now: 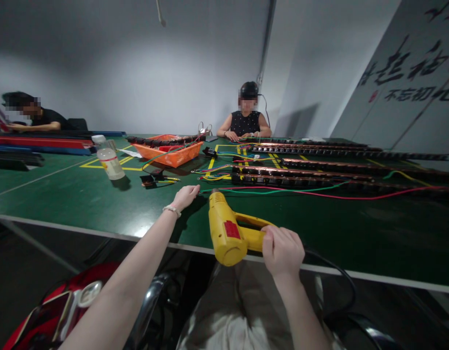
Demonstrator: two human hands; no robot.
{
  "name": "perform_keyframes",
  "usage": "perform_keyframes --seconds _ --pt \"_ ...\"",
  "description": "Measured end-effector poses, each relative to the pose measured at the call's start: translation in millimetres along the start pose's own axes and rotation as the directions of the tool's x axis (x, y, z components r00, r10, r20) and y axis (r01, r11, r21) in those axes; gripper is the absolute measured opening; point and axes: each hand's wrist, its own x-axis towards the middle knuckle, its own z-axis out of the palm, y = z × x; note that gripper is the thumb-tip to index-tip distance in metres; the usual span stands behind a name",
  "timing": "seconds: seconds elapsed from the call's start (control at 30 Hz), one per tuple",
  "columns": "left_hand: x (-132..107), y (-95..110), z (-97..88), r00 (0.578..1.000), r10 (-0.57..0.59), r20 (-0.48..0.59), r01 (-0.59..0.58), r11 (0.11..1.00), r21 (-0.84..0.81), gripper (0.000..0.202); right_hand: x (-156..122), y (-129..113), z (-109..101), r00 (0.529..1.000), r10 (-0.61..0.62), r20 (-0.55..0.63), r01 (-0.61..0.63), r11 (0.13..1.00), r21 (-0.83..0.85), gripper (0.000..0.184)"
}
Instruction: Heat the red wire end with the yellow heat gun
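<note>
My right hand [284,250] is wrapped round the handle of a yellow heat gun [224,228] with a red label. Its nozzle points away from me, toward the ends of a red wire and a green wire [271,191]. My left hand [187,196], a pale bracelet at its wrist, pinches those wire ends just left of the nozzle. The wires run off to the right across the green table [330,228]. Behind them lie long black strips with copper-coloured windings [301,178], with several coloured leads at their left ends.
An orange basket [169,158] holds more strips. A plastic bottle [110,160] stands at the left, near a small black part [151,181]. One person [245,119] sits across the table, another [42,116] at far left. The gun's black cable [341,272] hangs over the table edge.
</note>
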Motion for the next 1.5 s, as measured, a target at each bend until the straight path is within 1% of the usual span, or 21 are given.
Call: perform_keyframes --seconds 0.13,0.2,0.27,0.37,0.5,0.67,0.83,0.97,1.07,1.17,1.23,1.33,1.5 --pt "1 -2 0.5 0.999 -0.025 -0.046 0.021 0.997 -0.076 0.061 -2 26 -6 0.999 -0.025 -0.049 0.02 0.995 -0.093 0.028" --pt "1 -3 -0.1 0.997 -0.032 -0.066 0.027 0.996 -0.087 0.063 -5 40 -10 0.998 -0.012 -0.059 0.003 0.99 -0.143 0.027" --pt "0 -2 -0.9 0.997 -0.029 -0.075 0.024 0.997 -0.071 0.063 -7 54 -14 0.998 0.005 -0.06 -0.017 0.981 -0.193 0.028" --pt "-2 0 -2.1 0.996 -0.033 -0.088 0.032 0.999 -0.013 0.063 -10 70 -20 0.998 -0.004 -0.062 -0.01 0.975 -0.222 0.027" --pt "-5 3 -3.4 0.994 -0.031 -0.109 0.038 0.997 0.063 0.063 -12 77 -25 0.998 -0.013 -0.055 0.0 0.972 -0.237 0.028" --pt "-10 9 -4.9 0.996 0.003 -0.093 0.008 0.993 0.117 0.06 -10 74 -26 0.996 -0.044 -0.084 0.021 0.965 -0.26 0.028" --pt "-16 16 -6.4 0.987 0.074 -0.145 -0.051 0.986 0.16 0.043 -9 71 -26 0.991 -0.059 -0.12 0.023 0.961 -0.276 0.029" --pt "-19 21 -7.7 0.983 0.116 -0.142 -0.095 0.985 0.143 0.033 -10 70 -27 0.993 -0.041 -0.111 0.009 0.962 -0.272 0.029" --pt "-19 22 -7.5 0.984 0.125 -0.125 -0.104 0.982 0.158 0.027 -11 71 -27 0.995 -0.035 -0.098 0.008 0.963 -0.268 0.028" --pt "-16 20 -5.6 0.989 0.107 -0.102 -0.08 0.968 0.238 0.025 -10 69 -27 0.996 -0.038 -0.084 0.012 0.959 -0.283 0.027" --pt "-14 19 -4.1 0.993 0.084 -0.079 -0.056 0.95 0.308 0.026 -9 65 -26 0.996 -0.045 -0.073 0.022 0.956 -0.294 0.026" --pt "-12 18 -2.1 0.996 0.069 -0.052 -0.045 0.926 0.376 0.027 -6 51 -24 0.997 -0.039 -0.063 0.019 0.958 -0.285 0.027" --pt "-11 17 -0.7 0.996 0.075 -0.04 -0.054 0.92 0.387 0.031 -1 21 -15 0.999 -0.025 -0.044 0.015 0.977 -0.213 0.027"
